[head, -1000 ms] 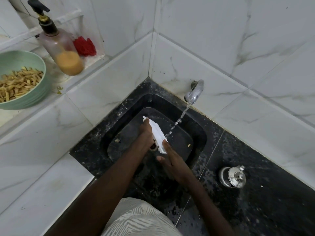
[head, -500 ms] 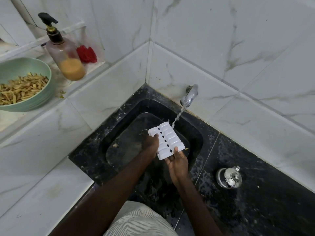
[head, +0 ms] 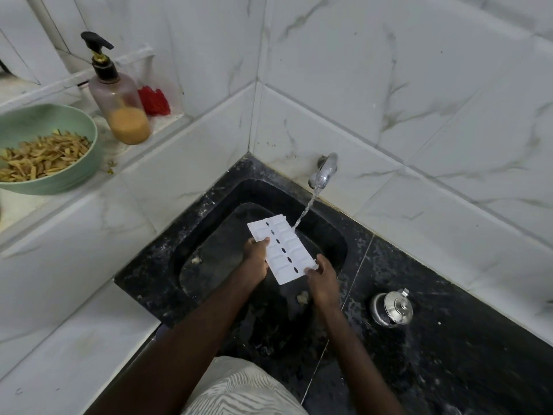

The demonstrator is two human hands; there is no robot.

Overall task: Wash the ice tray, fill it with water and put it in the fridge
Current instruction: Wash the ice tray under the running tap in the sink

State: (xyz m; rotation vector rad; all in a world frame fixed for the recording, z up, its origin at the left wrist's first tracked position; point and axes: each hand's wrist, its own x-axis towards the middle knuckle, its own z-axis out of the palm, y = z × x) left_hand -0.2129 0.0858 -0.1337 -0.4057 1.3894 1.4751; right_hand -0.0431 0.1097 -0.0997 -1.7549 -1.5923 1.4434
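Holding: we grip the ice tray (head: pixel 282 249) over the black sink (head: pixel 335 235), its far end close to the stream from the tap (head: pixel 324 170).
Left hand: our left hand (head: pixel 257 258) is closed on the tray's left long edge, fingers curled onto the rim.
Right hand: our right hand (head: pixel 321 280) pinches the near right corner, thumb on top.
Tray look: white plastic, long and narrow, two rows of rounded cells with a line of dark oval holes down the middle; we cannot tell for certain whether the open side or the underside faces us.
Tray tilt: it slants, far end raised toward the tap, near end lower.
Handling: we judge it light and fairly stiff, though thin plastic of this kind may flex if twisted; wet, it will likely be slippery.
Where to hold: the flat rims on the long sides and the corners look safest; once filled, we should support both ends and keep it level so water does not spill.
Water: the stream falls just beside the far right edge.
Nearby: a soap dispenser (head: pixel 119 100) and a green bowl (head: pixel 74 175) stand on the ledge, a small steel pot (head: pixel 392 308) on the counter (head: pixel 449 339).
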